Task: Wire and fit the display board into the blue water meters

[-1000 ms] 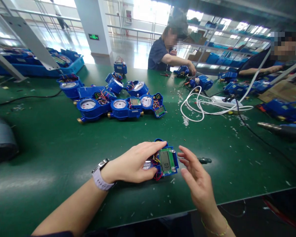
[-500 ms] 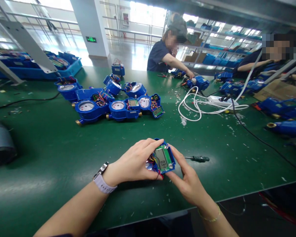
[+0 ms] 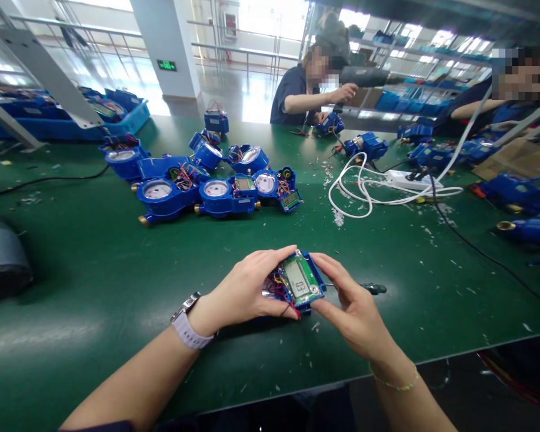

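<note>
Near the front of the green table (image 3: 130, 270), a blue water meter housing with a circuit board and display (image 3: 299, 279) is between my two hands. My left hand (image 3: 252, 288) wraps the housing from the left, covering much of its body, with coloured wires (image 3: 276, 282) showing beside the fingers. From the right, my right hand (image 3: 348, 300) grips the board's blue frame between thumb and fingers. The display is tilted toward me and shows digits. A screwdriver (image 3: 374, 288) lies on the table just behind my right hand, which hides part of its shaft.
Several blue water meters (image 3: 216, 195) stand beyond my hands, left of centre. A white power strip (image 3: 411, 180) with a coiled cord lies to the right. Two co-workers sit across the table; one holds a power tool (image 3: 364, 78). A blue crate (image 3: 135, 117) stands far left.
The board has tilted slightly, and my right hand has shifted a little right, covering the screwdriver's shaft. The co-worker opposite has let go of a meter and raised a power tool.
</note>
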### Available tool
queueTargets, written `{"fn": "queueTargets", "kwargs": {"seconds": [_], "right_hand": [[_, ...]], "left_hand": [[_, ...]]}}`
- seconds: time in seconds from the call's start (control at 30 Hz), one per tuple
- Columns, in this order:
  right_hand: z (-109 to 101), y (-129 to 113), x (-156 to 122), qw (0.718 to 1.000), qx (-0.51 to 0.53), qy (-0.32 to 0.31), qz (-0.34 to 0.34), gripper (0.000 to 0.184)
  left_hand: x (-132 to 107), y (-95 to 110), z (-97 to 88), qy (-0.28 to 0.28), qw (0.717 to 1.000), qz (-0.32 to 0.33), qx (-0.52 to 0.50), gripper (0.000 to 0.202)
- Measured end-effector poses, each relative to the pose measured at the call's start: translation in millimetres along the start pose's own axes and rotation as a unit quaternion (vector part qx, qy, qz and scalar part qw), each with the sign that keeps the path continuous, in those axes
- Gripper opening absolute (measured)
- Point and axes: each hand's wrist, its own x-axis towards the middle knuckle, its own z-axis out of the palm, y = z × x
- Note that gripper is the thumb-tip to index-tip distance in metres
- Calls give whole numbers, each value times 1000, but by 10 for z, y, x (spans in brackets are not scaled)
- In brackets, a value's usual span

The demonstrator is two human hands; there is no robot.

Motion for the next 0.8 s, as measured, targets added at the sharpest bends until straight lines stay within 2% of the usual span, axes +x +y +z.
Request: {"fn": "queueTargets", "kwargs": {"seconds": [0.17, 0.27, 0.6, 0.7, 0.8], "right_hand": [[-73, -38, 155, 994, 107, -3, 28, 40], [-20, -48, 114, 990, 137, 14, 33, 38], [425, 15, -218, 990, 16, 141, -2, 44], [474, 69, -263, 986, -19, 163, -22, 46], [452, 71, -276, 987, -22, 157, -31, 47]], "left_hand": [[7, 19, -5, -13, 999, -38, 3, 71], [5, 23, -16, -20, 999, -34, -4, 68], [-8, -101, -170, -92, 994, -1, -60, 69], [-4, -117, -167, -91, 995, -1, -47, 68], [-4, -104, -150, -90, 995, -5, -43, 68]]}}
